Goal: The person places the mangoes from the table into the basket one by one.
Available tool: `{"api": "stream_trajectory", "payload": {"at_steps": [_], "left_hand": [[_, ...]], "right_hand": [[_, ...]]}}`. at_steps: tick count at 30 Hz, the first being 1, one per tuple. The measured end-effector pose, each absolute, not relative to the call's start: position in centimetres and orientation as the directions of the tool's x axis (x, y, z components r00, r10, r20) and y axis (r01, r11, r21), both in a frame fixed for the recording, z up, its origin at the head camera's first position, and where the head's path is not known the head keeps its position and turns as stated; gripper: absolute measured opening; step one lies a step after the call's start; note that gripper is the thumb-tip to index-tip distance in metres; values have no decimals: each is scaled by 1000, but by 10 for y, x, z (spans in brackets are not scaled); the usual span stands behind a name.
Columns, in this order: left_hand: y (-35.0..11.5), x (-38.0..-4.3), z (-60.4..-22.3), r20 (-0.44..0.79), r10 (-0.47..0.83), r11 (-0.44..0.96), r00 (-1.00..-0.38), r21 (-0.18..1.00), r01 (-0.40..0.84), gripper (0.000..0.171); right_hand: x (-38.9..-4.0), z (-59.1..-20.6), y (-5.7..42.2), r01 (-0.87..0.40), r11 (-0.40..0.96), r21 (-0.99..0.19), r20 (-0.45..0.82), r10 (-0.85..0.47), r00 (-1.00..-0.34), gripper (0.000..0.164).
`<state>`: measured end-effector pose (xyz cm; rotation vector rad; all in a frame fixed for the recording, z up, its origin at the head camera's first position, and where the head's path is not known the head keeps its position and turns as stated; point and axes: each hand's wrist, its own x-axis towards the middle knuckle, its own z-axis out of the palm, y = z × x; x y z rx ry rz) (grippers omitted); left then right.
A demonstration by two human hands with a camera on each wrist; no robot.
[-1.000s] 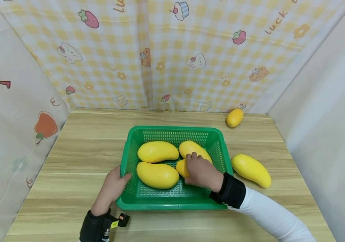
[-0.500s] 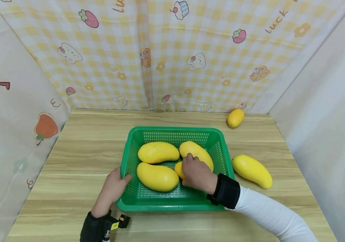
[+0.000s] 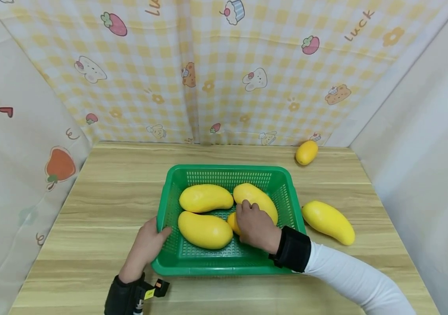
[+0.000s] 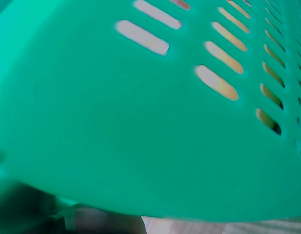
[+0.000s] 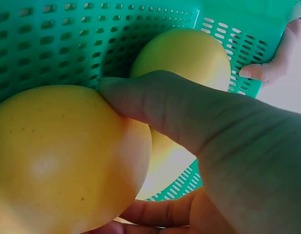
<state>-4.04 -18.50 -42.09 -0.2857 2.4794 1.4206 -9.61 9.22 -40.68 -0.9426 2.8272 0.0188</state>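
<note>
From where I stand, the green basket (image 3: pixel 227 270) sits in the middle of the wooden table (image 3: pixel 109 192), and the right hand (image 3: pixel 256 227) is down inside it toward four o'clock, thumb and fingers wrapped around a small orange-yellow fruit (image 3: pixel 232 222). Over the last second that hand has slid slightly toward nine o'clock, fruit and all, and in the last half second it has hardly stirred; so the fruit is now in among the others, yet not let go. I can't quite tell whether its weight is on the basket's floor, since the hand covers most of it. The left hand (image 3: pixel 150 242) has stayed at about eight o'clock, gripping the basket's edge with its thumb over the inside. Three big mangoes lie in the basket: one at ten o'clock (image 3: pixel 206 197), one at eight (image 3: pixel 205 230), close beside the held fruit, and one at two (image 3: pixel 256 197), partly behind the right hand. Outside the basket, a curved mango (image 3: pixel 328 222) lies at three o'clock, and a small oval fruit (image 3: pixel 307 152) farther off at two, near the checked cloth (image 3: pixel 231 105).
</note>
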Motion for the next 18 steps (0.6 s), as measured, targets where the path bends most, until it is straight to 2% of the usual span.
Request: {"api": "stream_trajectory", "payload": {"at_steps": [5,14,18], "left_hand": [[-185,-40,-421,-326,-31,505,-945,810,-296,26],[-186,-40,-420,-323,-23,492,-946,820,-292,28],[-185,-40,-421,-327,-19,487,-945,822,-294,27]], "right_hand": [[-96,-405,93,-614,789,-28,-174,-609,-774,52],[-99,-394,93,-588,805,-78,-258,-586,-768,69],[-97,-385,98,-598,796,-91,-245,-600,-761,72]]}}
